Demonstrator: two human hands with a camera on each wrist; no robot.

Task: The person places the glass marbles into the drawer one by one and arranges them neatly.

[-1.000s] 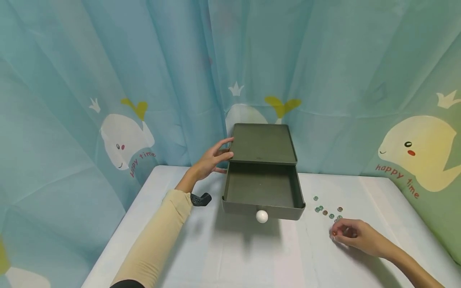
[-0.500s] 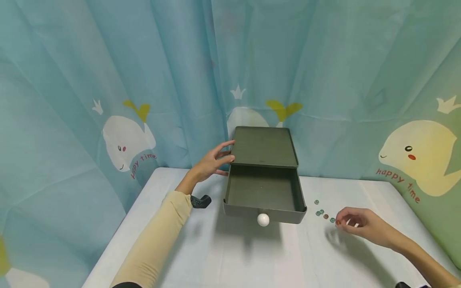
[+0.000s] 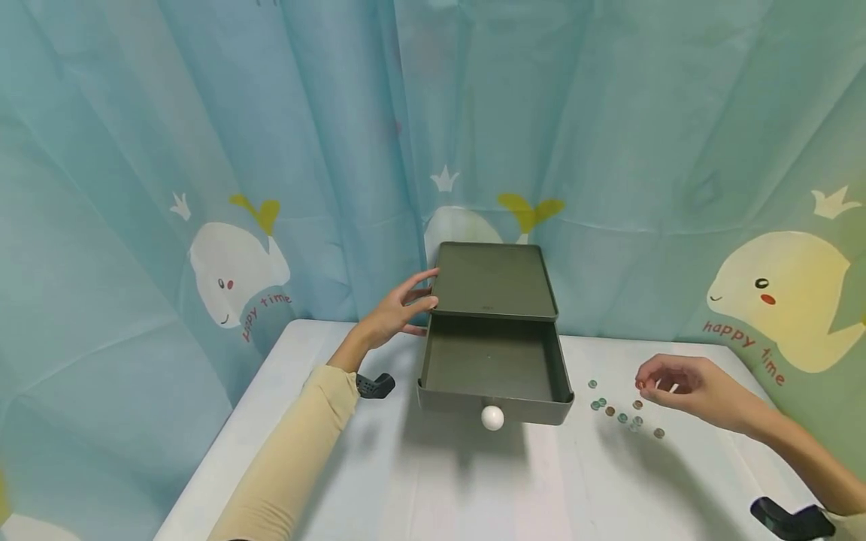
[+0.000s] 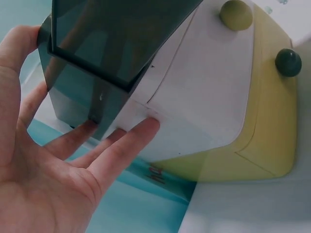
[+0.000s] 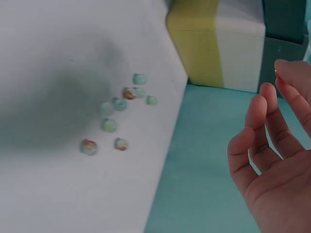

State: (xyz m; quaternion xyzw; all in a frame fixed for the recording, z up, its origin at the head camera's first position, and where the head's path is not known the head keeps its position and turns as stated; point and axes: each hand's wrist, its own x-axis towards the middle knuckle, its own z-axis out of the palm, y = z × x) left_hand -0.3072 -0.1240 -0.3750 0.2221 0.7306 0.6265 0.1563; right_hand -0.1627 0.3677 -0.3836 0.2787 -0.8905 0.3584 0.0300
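Observation:
A small drawer unit with a dark green top section [image 3: 497, 282] stands at the table's back; its dark green drawer [image 3: 494, 412] is pulled out and bare inside. My left hand [image 3: 387, 319] rests on the unit's left side, fingers spread and fairly straight. In the left wrist view, white [image 4: 204, 97] and yellow [image 4: 272, 121] sections lie under the green one. Raised above the table on the right, my right hand [image 3: 707, 394] pinches a small reddish marble [image 3: 640, 385], mostly covered by the fingertips. Several glass marbles [image 5: 110, 125], green and brown, lie loose below it.
A white round knob [image 3: 492, 418] sticks out of the drawer's front. The white table [image 3: 473, 496] is ringed by a blue-green curtain [image 3: 325, 188] printed with whales. Each wrist wears a black camera mount [image 3: 791, 520].
My right hand has lifted from the loose marbles and moved toward the back, still pinching the reddish marble. More marbles show beneath it. My left hand stays on the unit.

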